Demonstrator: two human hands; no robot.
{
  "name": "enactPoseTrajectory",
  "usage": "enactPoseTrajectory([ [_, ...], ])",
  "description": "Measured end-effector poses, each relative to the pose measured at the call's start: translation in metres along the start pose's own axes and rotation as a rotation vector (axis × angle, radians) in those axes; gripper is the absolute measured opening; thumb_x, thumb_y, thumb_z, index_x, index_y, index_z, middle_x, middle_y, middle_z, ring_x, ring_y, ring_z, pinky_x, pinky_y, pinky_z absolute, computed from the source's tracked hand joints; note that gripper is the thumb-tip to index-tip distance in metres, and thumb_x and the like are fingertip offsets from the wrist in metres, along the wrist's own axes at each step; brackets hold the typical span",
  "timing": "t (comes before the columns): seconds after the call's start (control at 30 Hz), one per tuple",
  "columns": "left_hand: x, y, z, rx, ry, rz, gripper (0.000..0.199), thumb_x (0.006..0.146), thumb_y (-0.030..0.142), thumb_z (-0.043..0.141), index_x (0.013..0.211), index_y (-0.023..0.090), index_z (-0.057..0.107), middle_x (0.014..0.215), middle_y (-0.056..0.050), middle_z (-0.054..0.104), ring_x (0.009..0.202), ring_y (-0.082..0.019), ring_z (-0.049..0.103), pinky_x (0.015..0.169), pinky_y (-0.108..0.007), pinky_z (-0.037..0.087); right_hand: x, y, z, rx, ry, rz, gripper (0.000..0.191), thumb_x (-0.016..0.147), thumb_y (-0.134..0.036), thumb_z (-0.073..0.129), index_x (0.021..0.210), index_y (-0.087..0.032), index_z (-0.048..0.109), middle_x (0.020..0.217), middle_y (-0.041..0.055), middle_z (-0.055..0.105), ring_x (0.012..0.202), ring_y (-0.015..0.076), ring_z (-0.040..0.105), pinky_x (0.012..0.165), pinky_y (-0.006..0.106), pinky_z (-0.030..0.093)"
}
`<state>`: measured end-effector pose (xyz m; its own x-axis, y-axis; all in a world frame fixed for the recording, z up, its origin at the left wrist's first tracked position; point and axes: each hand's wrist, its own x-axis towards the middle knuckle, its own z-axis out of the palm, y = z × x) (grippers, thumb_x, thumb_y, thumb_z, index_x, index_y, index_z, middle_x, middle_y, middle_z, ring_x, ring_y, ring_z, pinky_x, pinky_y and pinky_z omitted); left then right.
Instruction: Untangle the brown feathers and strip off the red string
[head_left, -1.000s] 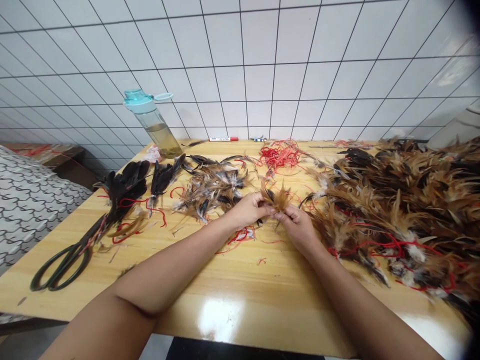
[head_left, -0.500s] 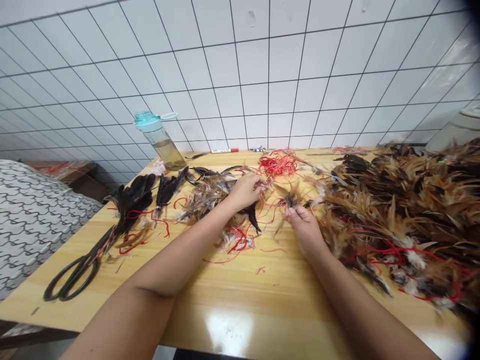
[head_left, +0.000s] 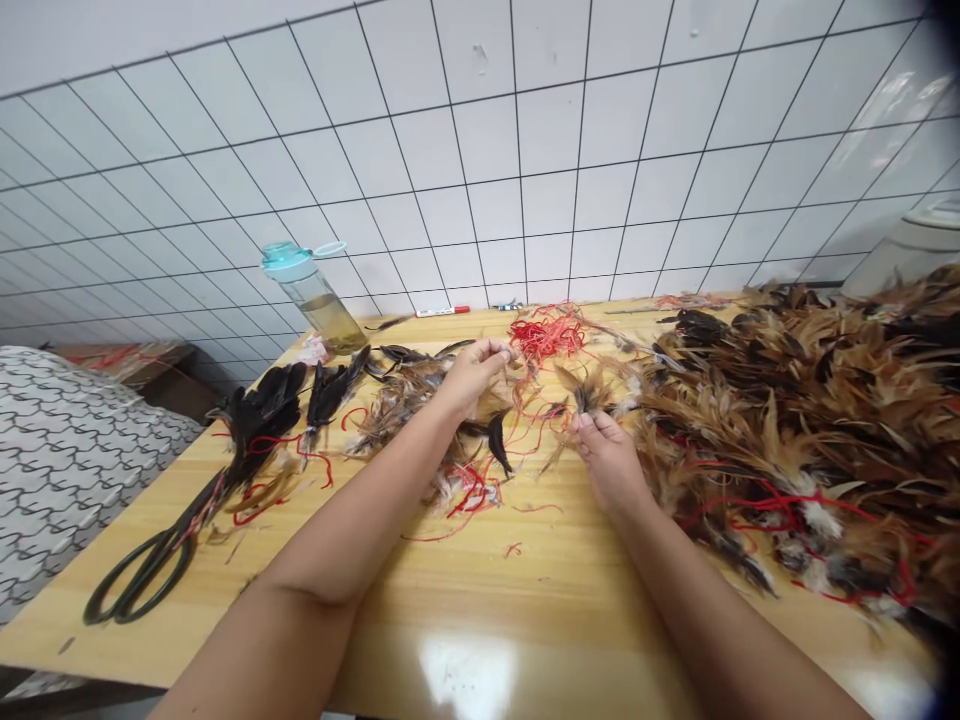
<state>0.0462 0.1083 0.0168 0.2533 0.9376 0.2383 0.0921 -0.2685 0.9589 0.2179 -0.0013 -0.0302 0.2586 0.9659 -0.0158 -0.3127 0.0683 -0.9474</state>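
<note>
My right hand (head_left: 609,452) pinches the base of a small bunch of brown and grey feathers (head_left: 586,392), whose tips fan out away from me. My left hand (head_left: 480,370) is above a loose pile of brown feathers (head_left: 401,400), its thumb and fingers pressed together; whatever lies between them is too small to make out. Just beyond and between the hands sits a tangle of red string (head_left: 547,335). Loose red strands and a dark curved feather (head_left: 498,443) lie on the wooden table (head_left: 465,600) in front of my left hand.
A large heap of brown feathers (head_left: 825,400) covers the right side. To the left are black scissors (head_left: 142,575), bunches of black feathers (head_left: 262,410) and a bottle with a turquoise lid (head_left: 319,300). A red-capped marker (head_left: 442,311) lies by the tiled wall (head_left: 480,150).
My left hand has moved slightly left and away from me, its fingers now closer together. My right hand still holds the bunch in nearly the same place. The view has tilted a little.
</note>
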Motion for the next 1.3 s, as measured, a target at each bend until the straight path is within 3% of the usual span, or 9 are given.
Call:
enactPoseTrajectory([
  [0.07,-0.014,0.014,-0.004,-0.124,-0.067,-0.016,0.016,0.080,0.029,0.057,0.082,0.014,0.051,0.082,-0.004,0.064,0.077,-0.011,0.059,0.073,-0.023,0.044,-0.001,-0.001,0.000,-0.032,0.001,-0.005,0.036,0.067,-0.050,0.069,0.065,-0.018,0.053,0.061,-0.0038,0.049,0.053,0.0082,0.039,0.052,0.023,0.034],
  [0.13,-0.028,0.025,-0.004,-0.085,-0.197,-0.025,0.017,0.081,0.030,0.057,0.086,0.015,0.053,0.075,-0.001,0.061,0.071,-0.011,0.058,0.071,-0.024,0.044,-0.002,0.000,0.000,-0.083,0.010,-0.007,0.033,0.069,-0.048,0.067,0.065,-0.018,0.054,0.058,-0.0045,0.046,0.052,0.0085,0.037,0.052,0.024,0.032],
  [0.2,-0.041,0.033,-0.002,0.105,-0.305,-0.016,0.016,0.082,0.029,0.056,0.089,0.015,0.057,0.075,0.000,0.061,0.069,-0.011,0.056,0.070,-0.024,0.043,-0.002,0.001,0.000,-0.144,0.003,-0.015,0.030,0.070,-0.046,0.064,0.065,-0.018,0.054,0.054,-0.0054,0.042,0.051,0.0090,0.034,0.052,0.024,0.030],
  [0.33,-0.057,0.042,0.005,0.543,-0.389,0.103,0.012,0.083,0.023,0.055,0.086,0.015,0.064,0.078,-0.001,0.066,0.071,-0.012,0.057,0.068,-0.023,0.041,-0.001,0.007,-0.001,-0.308,-0.032,-0.107,0.026,0.074,-0.041,0.058,0.062,-0.018,0.056,0.054,-0.0042,0.042,0.054,0.0111,0.038,0.056,0.026,0.032],
  [0.47,-0.061,0.041,0.012,0.692,-0.475,0.295,0.017,0.086,0.017,0.050,0.089,0.016,0.066,0.086,-0.004,0.069,0.080,-0.014,0.060,0.074,-0.025,0.042,0.000,0.010,-0.003,-0.515,-0.071,-0.216,0.024,0.077,-0.036,0.054,0.062,-0.018,0.061,0.059,-0.0009,0.051,0.062,0.0143,0.046,0.062,0.028,0.036],
  [0.63,-0.060,0.034,0.013,0.856,-0.491,0.421,0.021,0.088,0.019,0.045,0.088,0.015,0.066,0.085,-0.007,0.065,0.081,-0.017,0.059,0.075,-0.027,0.043,-0.001,0.009,-0.002,-0.690,-0.142,-0.293,0.022,0.078,-0.029,0.054,0.063,-0.018,0.066,0.062,0.0014,0.059,0.064,0.0160,0.052,0.065,0.029,0.040],
  [0.97,-0.060,0.034,0.011,0.889,-0.515,0.436,0.022,0.089,0.018,0.043,0.087,0.013,0.063,0.085,-0.007,0.063,0.082,-0.017,0.057,0.077,-0.028,0.043,0.000,0.010,-0.003,-0.769,-0.163,-0.334,0.022,0.079,-0.026,0.053,0.060,-0.020,0.063,0.065,0.0030,0.062,0.068,0.0180,0.056,0.065,0.029,0.041],
  [1.3,-0.062,0.026,0.016,0.942,-0.513,0.442,0.020,0.089,0.020,0.044,0.087,0.014,0.063,0.086,-0.008,0.063,0.083,-0.018,0.058,0.076,-0.030,0.045,0.000,0.008,0.000,-0.810,-0.272,-0.329,0.021,0.076,-0.026,0.057,0.056,-0.020,0.060,0.062,0.0024,0.058,0.063,0.0167,0.053,0.062,0.028,0.039],
])
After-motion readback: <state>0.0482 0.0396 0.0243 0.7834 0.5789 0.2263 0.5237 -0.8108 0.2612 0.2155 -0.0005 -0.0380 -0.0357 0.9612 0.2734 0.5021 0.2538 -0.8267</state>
